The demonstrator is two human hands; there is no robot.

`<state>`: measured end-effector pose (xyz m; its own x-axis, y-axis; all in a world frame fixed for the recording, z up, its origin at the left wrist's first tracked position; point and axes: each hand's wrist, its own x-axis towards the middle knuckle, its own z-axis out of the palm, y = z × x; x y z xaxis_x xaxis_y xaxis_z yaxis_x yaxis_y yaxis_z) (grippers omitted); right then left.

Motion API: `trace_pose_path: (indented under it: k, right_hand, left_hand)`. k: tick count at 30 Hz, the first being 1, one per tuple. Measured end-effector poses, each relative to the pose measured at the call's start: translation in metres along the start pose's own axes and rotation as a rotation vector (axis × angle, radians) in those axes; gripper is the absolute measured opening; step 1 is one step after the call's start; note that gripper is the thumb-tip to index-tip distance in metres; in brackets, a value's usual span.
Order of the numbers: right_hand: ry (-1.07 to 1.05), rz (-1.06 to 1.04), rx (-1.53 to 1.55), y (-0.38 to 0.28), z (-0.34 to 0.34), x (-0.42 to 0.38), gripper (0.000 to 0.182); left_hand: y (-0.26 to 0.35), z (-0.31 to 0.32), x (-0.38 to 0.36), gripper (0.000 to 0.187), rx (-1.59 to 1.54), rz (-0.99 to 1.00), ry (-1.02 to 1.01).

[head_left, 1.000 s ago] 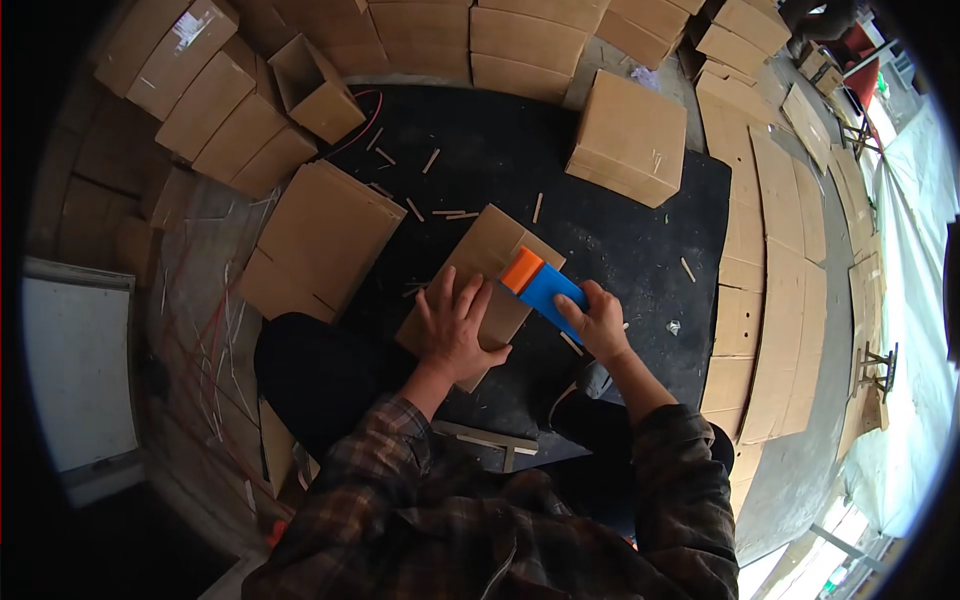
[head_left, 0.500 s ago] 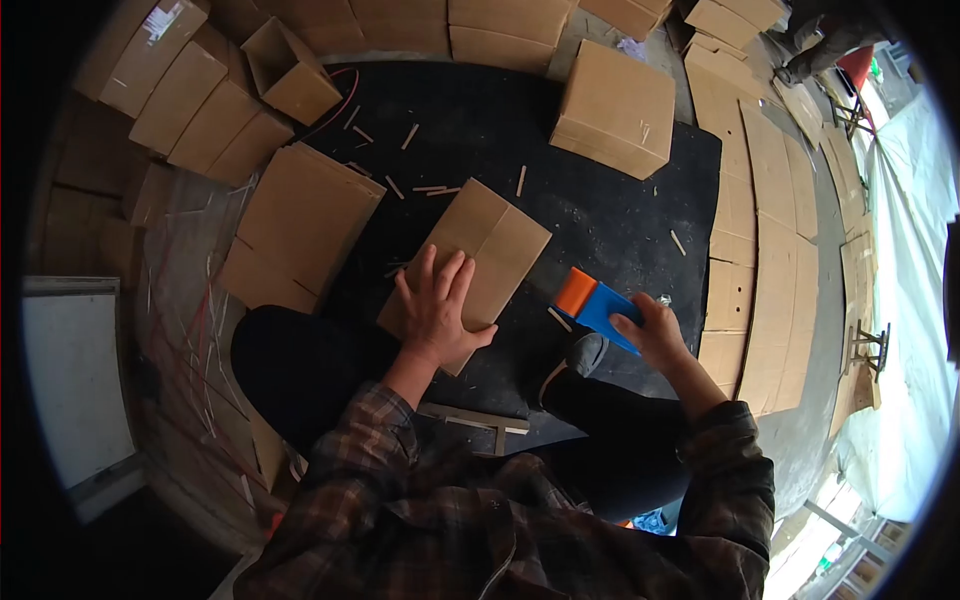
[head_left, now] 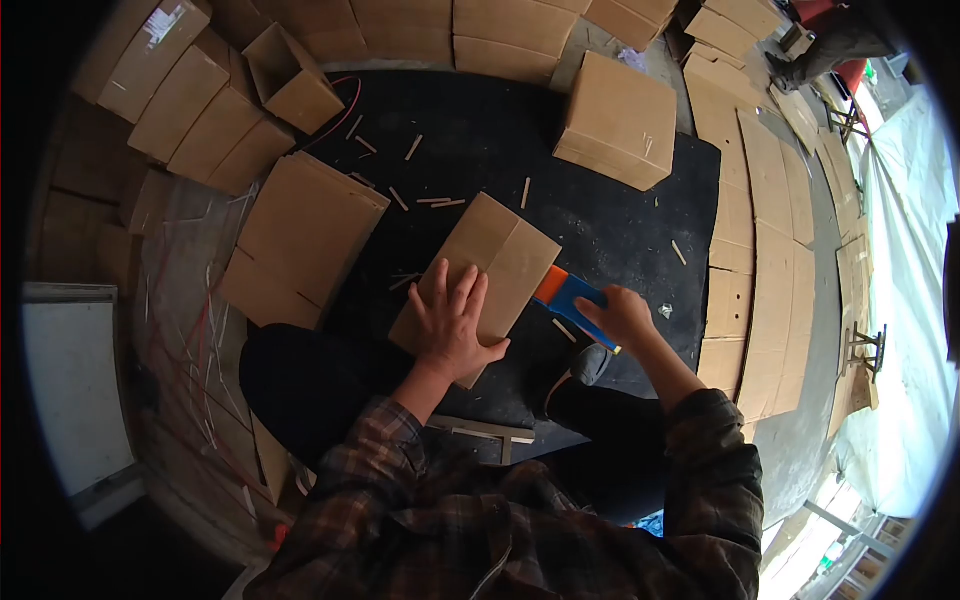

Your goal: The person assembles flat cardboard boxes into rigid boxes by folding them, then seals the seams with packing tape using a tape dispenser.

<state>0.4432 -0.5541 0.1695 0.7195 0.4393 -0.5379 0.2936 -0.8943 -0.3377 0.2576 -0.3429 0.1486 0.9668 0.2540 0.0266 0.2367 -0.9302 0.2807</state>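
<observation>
A cardboard box [head_left: 505, 250] lies tilted on the black mat [head_left: 440, 120]. My left hand [head_left: 455, 320] rests on its lower left part with the fingers spread. My right hand [head_left: 618, 317] is closed round a blue and orange tool [head_left: 570, 299], whose orange end is at the right side of the box; whether it touches the cardboard cannot be made out. A flat-topped cardboard piece [head_left: 310, 235] lies to the left of my left hand.
Another closed box [head_left: 618, 120] stands at the back right. Boxes [head_left: 190, 105] are stacked at the upper left, near an open box [head_left: 293, 80]. Small strips [head_left: 414, 147] are scattered about. Flat cardboard [head_left: 775, 270] lies on the right; a person's leg [head_left: 835, 58] shows at the upper right.
My right hand has moved left with the tool, bringing its orange end up to the box. My left hand stays on the box. The whole view has shifted slightly.
</observation>
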Motion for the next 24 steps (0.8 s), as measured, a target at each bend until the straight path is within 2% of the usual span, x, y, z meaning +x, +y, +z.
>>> trace_pose_path:
  k: [2,3,6,8,9,11,13,14,16,18,20,21,23,24]
  right_hand:
    - [-0.138,0.132,-0.070,-0.018,-0.019,0.011,0.065]
    - [-0.212,0.173,-0.111,-0.026,-0.021,0.023,0.058]
    - [-0.086,0.008,-0.348,-0.062,0.001,0.028,0.039]
    - [-0.022,0.007,-0.375,-0.065,0.024,0.039,0.038]
    - [-0.089,0.025,-0.351,-0.071,0.022,0.039,0.042]
    - [-0.054,0.034,-0.367,-0.075,0.014,0.039,0.040]
    - [-0.036,0.044,-0.345,-0.072,0.004,0.042,0.040]
    - [-0.014,0.010,-0.376,-0.068,0.006,0.047,0.041]
    - [0.017,-0.036,-0.367,-0.049,0.004,0.049,0.047]
    - [0.034,-0.033,-0.336,-0.023,0.001,0.042,0.049]
    - [0.019,-0.032,-0.294,-0.010,-0.003,0.040,0.057]
    - [0.114,-0.044,-0.247,-0.007,-0.022,0.030,0.054]
    - [0.237,-0.111,-0.096,-0.003,-0.058,0.002,0.050]
    - [0.275,-0.162,0.005,0.002,-0.066,-0.010,0.048]
  left_hand:
    - [0.004,0.002,-0.002,0.101,-0.006,0.001,-0.003]
    - [0.004,0.002,-0.003,0.100,-0.028,0.001,0.014]
    - [0.001,-0.002,-0.003,0.098,-0.062,0.001,0.039]
    - [0.007,-0.003,-0.002,0.096,-0.091,0.001,0.056]
    - [0.011,-0.003,-0.003,0.095,-0.104,-0.016,0.061]
    - [0.027,0.000,0.007,0.093,-0.129,0.000,0.083]
    - [0.049,0.006,0.012,0.094,-0.081,-0.204,0.090]
    - [0.055,0.009,0.013,0.094,-0.090,-0.182,0.099]
    - [0.063,0.017,0.019,0.100,-0.111,-0.331,0.069]
    - [0.060,0.015,0.017,0.101,-0.100,-0.311,0.084]
    - [0.058,0.002,0.014,0.091,-0.069,-0.296,0.004]
    - [0.050,0.011,0.017,0.091,-0.069,-0.291,0.007]
    - [0.028,0.037,0.008,0.077,-0.288,-0.236,0.250]
    - [0.026,0.019,0.011,0.062,-0.381,-0.136,0.467]
